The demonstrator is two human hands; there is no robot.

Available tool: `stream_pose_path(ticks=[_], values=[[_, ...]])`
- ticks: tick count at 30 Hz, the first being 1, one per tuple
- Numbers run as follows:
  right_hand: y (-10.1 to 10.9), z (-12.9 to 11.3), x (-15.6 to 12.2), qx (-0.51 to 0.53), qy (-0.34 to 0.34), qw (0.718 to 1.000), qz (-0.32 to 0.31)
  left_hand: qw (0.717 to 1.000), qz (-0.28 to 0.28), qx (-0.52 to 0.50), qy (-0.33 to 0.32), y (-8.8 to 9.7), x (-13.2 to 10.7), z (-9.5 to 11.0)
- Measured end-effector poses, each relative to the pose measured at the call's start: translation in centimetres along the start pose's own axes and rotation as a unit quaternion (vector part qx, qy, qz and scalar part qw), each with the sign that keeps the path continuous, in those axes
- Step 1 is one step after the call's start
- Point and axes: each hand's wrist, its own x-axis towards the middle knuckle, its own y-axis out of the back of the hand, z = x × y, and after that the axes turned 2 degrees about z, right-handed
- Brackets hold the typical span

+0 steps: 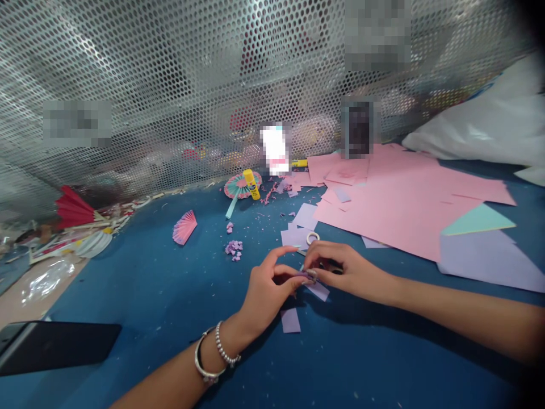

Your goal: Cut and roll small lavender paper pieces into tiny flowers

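My left hand [272, 287] pinches a small folded piece of purple paper [303, 274] between thumb and fingers. The fingertips of my right hand [340, 264] meet it there, closed on the same piece. Just behind the right hand is a white ring [313, 238], with a thin metal edge beside it; whether they belong to scissors I cannot tell. A purple strip [319, 291] lies beneath the fingertips, and a purple paper rectangle [290, 321] rests closer to me. Small purple paper bits [234, 249] are heaped to the left of my hands.
Large pink sheets [383, 199] and purple sheets [489, 258] cover the right side. A pink paper fan [185, 228], a round paper rosette [238, 186] and a yellow glue stick [251, 184] lie further back. A phone [63, 343] is at left; perforated metal mesh [170, 85] stands behind.
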Motion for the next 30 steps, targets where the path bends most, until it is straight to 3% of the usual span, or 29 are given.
stream_pose_path(ticks=[17, 30], values=[[-0.15, -0.19, -0.19, -0.013, 0.018, 1.0, 0.004, 1.0, 0.021, 0.001, -0.009, 0.02, -0.02, -0.02], [-0.41, 0.0, -0.45, -0.02, 0.035, 0.999, 0.032, 1.0, 0.006, 0.002, -0.019, -0.01, 0.0, -0.11]])
